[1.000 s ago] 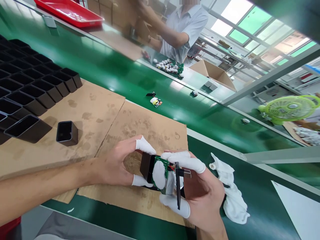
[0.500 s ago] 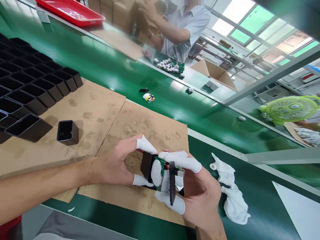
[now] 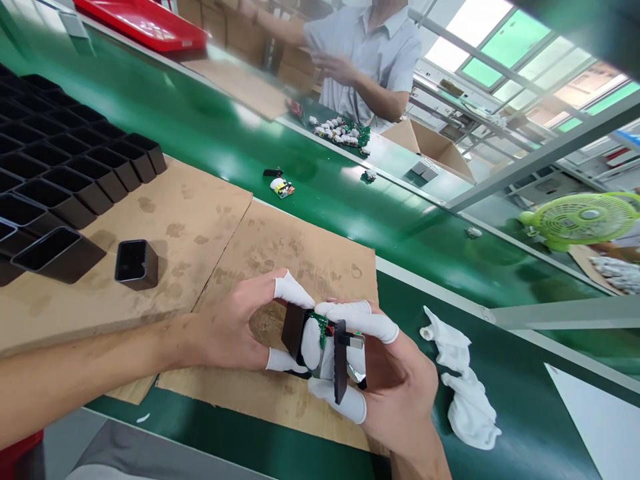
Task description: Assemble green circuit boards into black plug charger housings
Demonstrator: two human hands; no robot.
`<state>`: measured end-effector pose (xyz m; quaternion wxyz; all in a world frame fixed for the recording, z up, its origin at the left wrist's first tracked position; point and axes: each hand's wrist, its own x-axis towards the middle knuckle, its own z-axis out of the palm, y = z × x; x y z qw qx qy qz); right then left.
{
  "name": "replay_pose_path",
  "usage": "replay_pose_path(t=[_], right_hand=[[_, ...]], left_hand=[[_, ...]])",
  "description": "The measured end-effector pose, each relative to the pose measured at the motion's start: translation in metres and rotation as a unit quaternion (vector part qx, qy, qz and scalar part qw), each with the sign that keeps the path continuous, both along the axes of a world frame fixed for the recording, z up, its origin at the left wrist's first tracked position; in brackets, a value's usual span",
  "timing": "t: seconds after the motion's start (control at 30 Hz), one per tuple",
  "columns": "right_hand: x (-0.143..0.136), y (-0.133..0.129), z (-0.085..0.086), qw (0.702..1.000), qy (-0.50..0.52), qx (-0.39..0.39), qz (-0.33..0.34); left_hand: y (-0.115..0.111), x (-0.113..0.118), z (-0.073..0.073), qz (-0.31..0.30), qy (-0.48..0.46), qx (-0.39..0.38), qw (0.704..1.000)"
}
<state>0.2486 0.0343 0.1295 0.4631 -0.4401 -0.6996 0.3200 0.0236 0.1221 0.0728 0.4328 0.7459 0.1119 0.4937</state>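
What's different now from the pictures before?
The right hand has moved left, and the circuit board with its black end plate sits deeper in the black case in the left hand. On the green belt, the loose board drifted left. The co-worker's arms moved. Neither hand let go or took anything new. The lone black case and white cloth stayed put.

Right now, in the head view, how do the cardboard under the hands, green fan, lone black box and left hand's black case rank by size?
1. Cardboard
2. Green fan
Both smaller, order unsure: lone black box and black case, partly hidden by the left hand.
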Motion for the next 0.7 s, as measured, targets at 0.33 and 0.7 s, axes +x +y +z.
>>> replay_pose_path(t=[0.33,0.7], right_hand=[[-0.0005,-0.0018,-0.0015,1.000,0.001,-0.011,0.006],[-0.0032,0.0042,-0.0004,0.998,-0.055,-0.027,0.001]], left_hand=[[-0.0002,-0.0002,0.0023,-0.001,0.006,-0.013,1.000],[-0.0011,-0.0028,0.0051,0.003,0.024,-0.021,1.000]])
